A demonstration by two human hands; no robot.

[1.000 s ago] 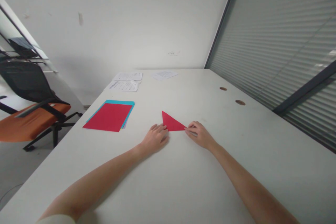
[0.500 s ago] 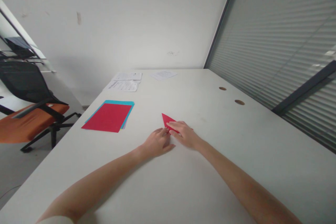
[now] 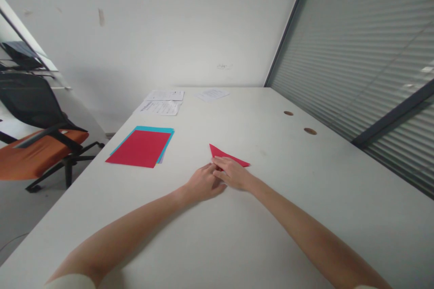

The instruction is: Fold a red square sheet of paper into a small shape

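Observation:
A folded piece of red paper point(image 3: 219, 152) lies on the white table in front of me, with a pointed corner at its upper left and another at its right. My right hand point(image 3: 233, 173) rests over its near part, fingers stretched out and pointing left. Beside it, my left hand point(image 3: 202, 183) touches the paper's near left edge. Its thumb is spread away from the fingers, whose tips are partly covered by the right hand. Much of the paper's near side is hidden beneath the hands.
To the left lies a stack of coloured sheets point(image 3: 140, 148), red on top with blue under it. Printed papers point(image 3: 161, 107) lie at the table's far end. Two round holes pierce the tabletop point(image 3: 264, 226) near the blinds. An orange office chair point(image 3: 44, 151) stands at left.
My right hand has slid slightly toward me and left across the red paper, uncovering more of its upper edge. The left hand has stayed nearly in place.

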